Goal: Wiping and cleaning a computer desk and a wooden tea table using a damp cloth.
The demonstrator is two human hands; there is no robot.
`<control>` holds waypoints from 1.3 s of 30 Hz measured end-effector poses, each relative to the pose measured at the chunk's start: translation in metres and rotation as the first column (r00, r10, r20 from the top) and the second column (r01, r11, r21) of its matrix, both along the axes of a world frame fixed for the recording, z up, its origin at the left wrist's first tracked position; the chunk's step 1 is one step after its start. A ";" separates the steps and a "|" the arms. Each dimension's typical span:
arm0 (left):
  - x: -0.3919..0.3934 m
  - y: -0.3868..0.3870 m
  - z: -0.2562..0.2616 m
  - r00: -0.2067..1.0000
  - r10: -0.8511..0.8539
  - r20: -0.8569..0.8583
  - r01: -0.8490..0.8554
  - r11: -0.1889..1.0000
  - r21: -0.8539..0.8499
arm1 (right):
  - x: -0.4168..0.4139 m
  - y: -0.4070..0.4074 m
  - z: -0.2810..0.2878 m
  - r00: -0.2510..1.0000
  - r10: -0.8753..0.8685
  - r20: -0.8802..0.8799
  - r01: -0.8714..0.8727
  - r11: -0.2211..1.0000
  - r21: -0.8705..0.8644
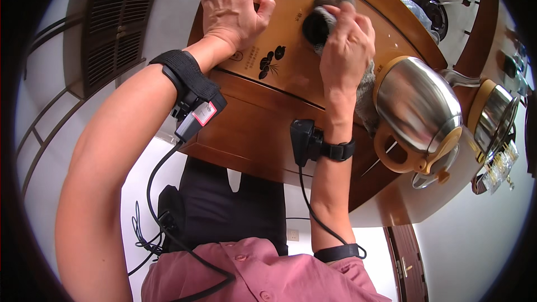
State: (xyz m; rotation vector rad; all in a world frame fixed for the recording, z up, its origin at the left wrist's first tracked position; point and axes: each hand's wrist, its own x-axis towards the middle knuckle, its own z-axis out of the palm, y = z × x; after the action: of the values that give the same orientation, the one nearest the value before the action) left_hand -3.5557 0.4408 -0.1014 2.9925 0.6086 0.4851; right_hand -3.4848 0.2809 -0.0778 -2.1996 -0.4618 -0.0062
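My left hand (235,10) rests palm down, fingers spread, on the left side of a glossy amber panel (289,79) printed with dark symbols and writing. My right hand (348,46) grips a grey cloth (328,13), blurred by motion, over a black round disc (314,29) on that panel. More grey cloth (366,96) lies beside the right wrist; whether it is the same piece is hidden. Just right of it is a stainless-steel kettle (415,100) with a beige handle. By the kettle's top end lies a clear lid (438,178) with a beige knob.
The panel sits in a brown wooden cabinet (251,113). Farther right are a second steel pot (491,109) and plastic-wrapped sticks (501,165). A louvred cabinet door (115,29) stands at left. Cables (153,184) run from the wrist-worn devices along my arms.
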 end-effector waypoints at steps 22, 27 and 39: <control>0.000 -0.001 0.005 0.999 0.037 -0.038 -0.038 0.999 -0.025 | -0.102 0.005 0.005 0.993 0.047 0.105 0.005 0.895 -0.446; 0.000 -0.002 0.006 0.998 0.043 -0.039 -0.045 0.997 -0.058 | -0.085 0.037 0.007 0.995 0.011 0.102 0.036 0.895 -0.444; 0.000 -0.005 0.007 0.996 0.065 -0.066 -0.068 0.997 -0.033 | -0.096 0.031 0.029 0.994 -0.048 0.102 0.099 0.804 -0.587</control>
State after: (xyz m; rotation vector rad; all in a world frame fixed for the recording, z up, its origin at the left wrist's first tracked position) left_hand -3.5554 0.4359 -0.0945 2.9726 0.7163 0.3772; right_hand -3.5804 0.3120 -0.0486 -2.8471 -0.4663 0.0063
